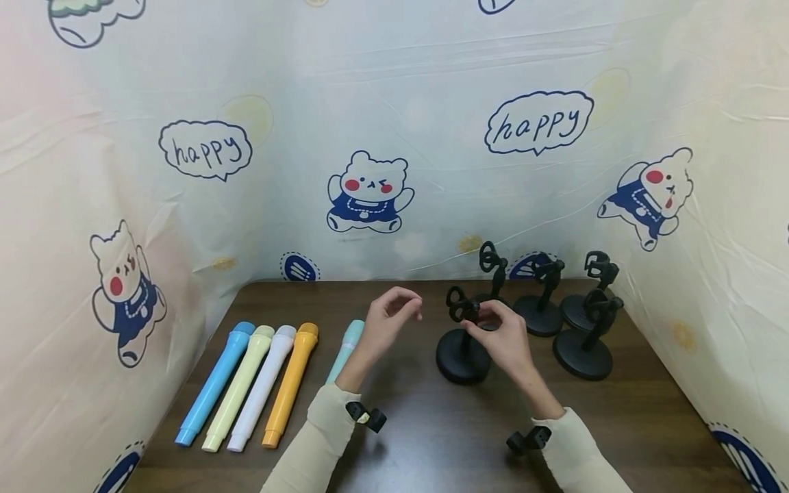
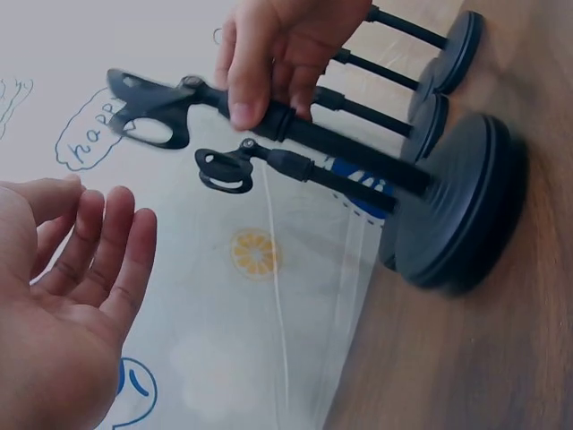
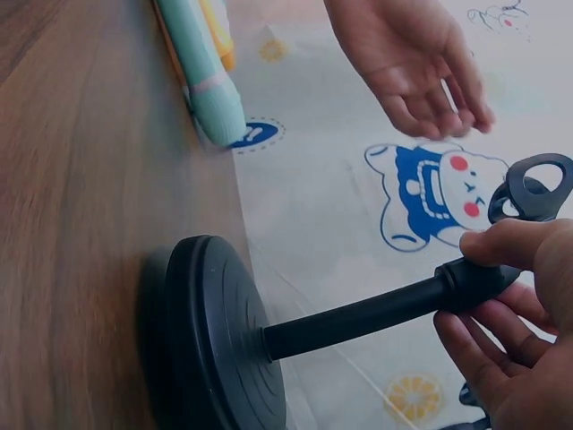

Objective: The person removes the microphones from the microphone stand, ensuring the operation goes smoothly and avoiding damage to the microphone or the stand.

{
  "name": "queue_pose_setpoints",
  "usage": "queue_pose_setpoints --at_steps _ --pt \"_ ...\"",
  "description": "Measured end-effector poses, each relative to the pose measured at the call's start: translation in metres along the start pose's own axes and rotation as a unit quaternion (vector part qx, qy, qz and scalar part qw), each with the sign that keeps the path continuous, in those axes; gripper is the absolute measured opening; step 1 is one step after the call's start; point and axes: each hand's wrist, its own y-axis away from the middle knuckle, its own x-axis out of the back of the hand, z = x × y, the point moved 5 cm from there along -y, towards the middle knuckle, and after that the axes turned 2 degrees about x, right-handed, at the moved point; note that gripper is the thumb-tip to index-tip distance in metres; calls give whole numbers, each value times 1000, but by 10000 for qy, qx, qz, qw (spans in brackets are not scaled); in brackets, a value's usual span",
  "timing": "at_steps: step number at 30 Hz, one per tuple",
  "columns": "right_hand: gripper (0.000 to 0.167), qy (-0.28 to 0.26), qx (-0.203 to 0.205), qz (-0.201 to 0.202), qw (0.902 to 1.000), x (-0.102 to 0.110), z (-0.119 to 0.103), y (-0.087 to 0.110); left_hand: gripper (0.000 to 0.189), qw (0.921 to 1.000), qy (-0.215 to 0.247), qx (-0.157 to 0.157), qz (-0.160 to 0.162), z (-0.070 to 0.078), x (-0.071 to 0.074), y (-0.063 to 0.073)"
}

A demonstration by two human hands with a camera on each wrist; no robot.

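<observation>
My right hand (image 1: 502,335) grips a small black microphone stand (image 3: 358,322) at the collar near the top of its pole, just under the clip. The stand's round base (image 1: 464,357) is low over the wood; whether it touches is hard to tell. To its left, my left hand (image 1: 385,329) is held in the air with loosely bent fingers and nothing in them; the left wrist view shows its palm side. Partly hidden behind the left forearm lies a mint-green toy microphone (image 1: 346,349), also visible in the right wrist view.
Several more black stands (image 1: 582,352) cluster at the table's back right. On the left, a blue microphone (image 1: 214,387), a pale yellow one (image 1: 237,390), a white one (image 1: 261,390) and an orange one (image 1: 291,387) lie side by side. A printed curtain (image 1: 370,82) hangs behind the brown table (image 1: 419,438).
</observation>
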Motion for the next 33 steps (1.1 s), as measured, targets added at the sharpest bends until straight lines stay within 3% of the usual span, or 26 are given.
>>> queue_pose_setpoints --at_steps 18,26,33 --pt "23 406 -277 468 9977 56 27 11 23 9996 102 61 242 -3 12 -1" --pt "27 683 -387 716 9943 81 40 12 24 9985 -159 412 315 -5 25 3" --pt "26 791 -540 858 9917 92 52 12 26 9981 -216 452 354 -9 33 6"
